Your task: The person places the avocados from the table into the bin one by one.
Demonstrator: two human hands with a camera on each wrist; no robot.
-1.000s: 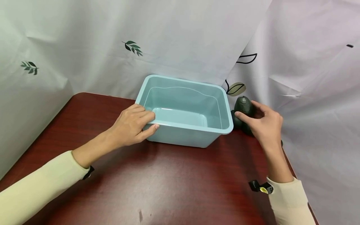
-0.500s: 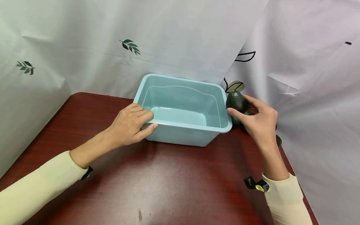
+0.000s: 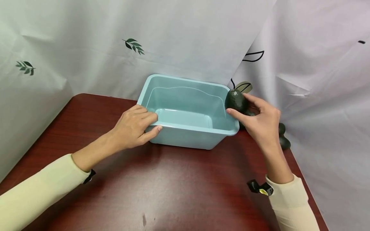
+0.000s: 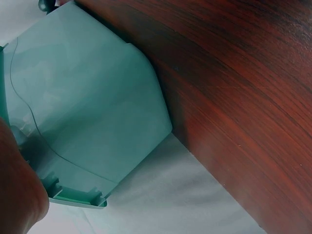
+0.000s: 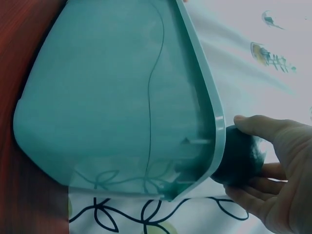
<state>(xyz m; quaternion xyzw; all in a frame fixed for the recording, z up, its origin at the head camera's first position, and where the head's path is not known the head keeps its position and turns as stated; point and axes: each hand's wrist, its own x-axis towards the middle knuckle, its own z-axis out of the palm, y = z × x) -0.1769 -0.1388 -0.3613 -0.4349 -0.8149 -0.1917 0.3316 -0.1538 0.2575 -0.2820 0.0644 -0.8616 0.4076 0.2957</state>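
The right hand (image 3: 263,121) is pinching a dark green avocado (image 3: 235,100) between thumb and fingers, holding it up at the right end of a pale blue tub (image 3: 185,138); whether the two are touching, I cannot tell. The left hand (image 3: 134,127) is gripping the tub near its front left corner. The tub is standing on a reddish-brown counter (image 3: 179,183), and other dark green fruits (image 3: 284,142) are lying to its right
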